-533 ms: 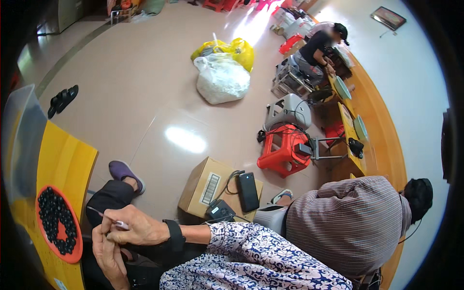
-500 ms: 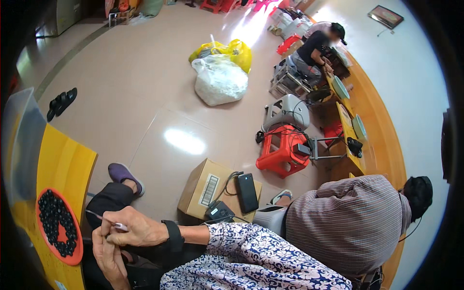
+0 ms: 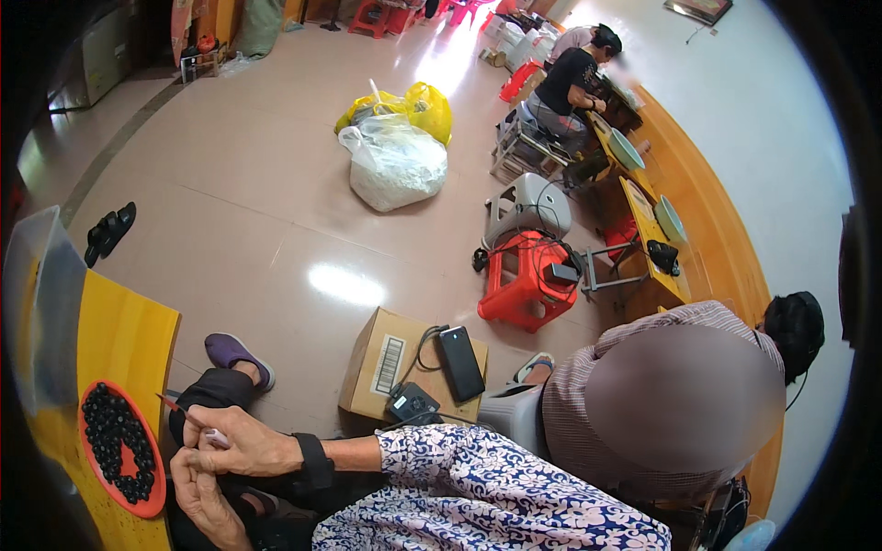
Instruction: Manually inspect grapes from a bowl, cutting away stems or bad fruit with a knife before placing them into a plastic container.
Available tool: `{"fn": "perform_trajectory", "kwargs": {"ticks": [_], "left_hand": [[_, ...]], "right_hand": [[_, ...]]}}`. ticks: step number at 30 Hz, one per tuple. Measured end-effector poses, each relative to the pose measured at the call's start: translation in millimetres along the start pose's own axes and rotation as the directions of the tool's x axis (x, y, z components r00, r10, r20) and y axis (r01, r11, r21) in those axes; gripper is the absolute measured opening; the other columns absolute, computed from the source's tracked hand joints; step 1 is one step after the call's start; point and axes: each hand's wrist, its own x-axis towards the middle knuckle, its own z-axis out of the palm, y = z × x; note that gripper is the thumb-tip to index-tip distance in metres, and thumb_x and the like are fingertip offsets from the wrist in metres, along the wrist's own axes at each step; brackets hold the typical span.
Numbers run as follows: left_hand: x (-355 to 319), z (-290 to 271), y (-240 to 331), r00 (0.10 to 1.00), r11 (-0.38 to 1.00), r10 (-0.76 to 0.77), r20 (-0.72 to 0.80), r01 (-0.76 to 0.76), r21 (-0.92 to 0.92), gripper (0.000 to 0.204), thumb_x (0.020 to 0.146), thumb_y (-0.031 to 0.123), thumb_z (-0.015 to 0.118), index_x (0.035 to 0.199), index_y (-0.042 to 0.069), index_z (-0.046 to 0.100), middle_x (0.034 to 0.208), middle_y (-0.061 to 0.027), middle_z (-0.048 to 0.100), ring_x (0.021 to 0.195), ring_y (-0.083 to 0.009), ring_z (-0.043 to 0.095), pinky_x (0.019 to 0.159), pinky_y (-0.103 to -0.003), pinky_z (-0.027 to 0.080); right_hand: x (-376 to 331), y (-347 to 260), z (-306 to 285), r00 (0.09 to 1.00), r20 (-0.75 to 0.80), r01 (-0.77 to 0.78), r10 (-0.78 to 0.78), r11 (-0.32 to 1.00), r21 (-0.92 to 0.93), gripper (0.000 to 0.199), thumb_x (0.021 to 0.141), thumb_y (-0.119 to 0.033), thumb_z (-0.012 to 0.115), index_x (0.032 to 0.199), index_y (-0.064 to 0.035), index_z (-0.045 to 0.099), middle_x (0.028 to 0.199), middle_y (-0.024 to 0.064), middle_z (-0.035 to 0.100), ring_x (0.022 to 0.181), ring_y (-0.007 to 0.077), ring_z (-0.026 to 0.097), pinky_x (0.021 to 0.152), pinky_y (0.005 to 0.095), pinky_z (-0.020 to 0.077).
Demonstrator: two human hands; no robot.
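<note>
My right hand (image 3: 248, 443), a dark band at its wrist, is closed around a slim tool (image 3: 217, 438) with a pale handle. The tool's thin reddish-brown end points up and left past the knuckles, toward the plate. Right below it, my left hand (image 3: 209, 507) is closed, its fingertips meeting the right hand's. Whatever the left fingers hold, if anything, is hidden. Beside both hands on the left, an oval orange-red plate (image 3: 120, 504) carries many small, shiny black round pieces (image 3: 112, 421), with a bare patch near its middle.
The plate stands on a yellow wooden table (image 3: 129, 321), near a clear plastic bin (image 3: 41, 294). A cardboard box (image 3: 367, 358) bears a black power bank (image 3: 460, 365) and cables. A person in a striped shirt (image 3: 634, 367) sits close on my right. Stools (image 3: 524, 285) and bags (image 3: 395, 165) stand farther off.
The view has shifted slightly. My right hand has turned, so the tool's thin end now shows beyond the fingers. Both hands remain together beside the plate.
</note>
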Motion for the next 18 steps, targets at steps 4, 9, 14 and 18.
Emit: {"fn": "perform_trajectory", "kwargs": {"ticks": [4,9,14,18], "left_hand": [[-1.3,8.2,5.7,1.0,1.0,-0.011,-0.003,0.011,-0.018,0.031,0.096,0.016,0.05,0.119,-0.005,0.047,0.107,-0.0089,0.055,0.097,-0.0123,0.052,0.087,-0.025,0.041],[-3.3,3.5,7.4,0.999,1.0,-0.004,0.054,0.004,-0.005,0.026,0.093,0.014,0.051,0.113,-0.002,0.049,0.094,-0.0048,0.051,0.086,-0.0101,0.048,0.082,-0.024,0.04],[-12.5,-12.8,14.3,0.995,0.994,-0.061,-0.08,0.054,-0.094,0.02,0.091,0.013,0.051,0.106,0.0,0.049,0.085,-0.0043,0.048,0.082,-0.0108,0.046,0.079,-0.024,0.037],[-27.5,-46.7,42.6,0.979,1.0,-0.007,-0.203,0.01,0.012,0.022,0.087,0.011,0.051,0.105,-0.002,0.049,0.082,-0.0079,0.053,0.079,-0.0117,0.047,0.076,-0.024,0.038]], "right_hand": [[-0.8,-4.7,-2.1,1.0,0.013,0.027,-0.027,0.999,0.028,0.014,0.092,-0.011,0.055,0.087,-0.0013,0.047,0.069,0.0016,0.048,0.058,0.006,0.045,0.051,0.0222,0.039],[0.1,12.6,3.9,0.998,0.038,-0.067,0.058,0.953,0.295,0.011,0.095,-0.012,0.05,0.09,-0.0026,0.047,0.068,0.0016,0.048,0.05,0.0045,0.045,0.043,0.0198,0.0365],[4.8,23.3,7.3,0.888,0.061,-0.439,0.456,0.802,0.406,0.014,0.096,-0.019,0.051,0.1,-0.0047,0.05,0.07,-0.0006,0.048,0.051,0.0033,0.043,0.04,0.0181,0.0335],[3.0,48.2,13.4,0.814,0.134,-0.551,0.566,0.676,0.49,0.018,0.095,-0.024,0.055,0.105,-0.0088,0.052,0.072,-0.005,0.044,0.053,0.0013,0.034,0.044,0.0152,0.029]]}}
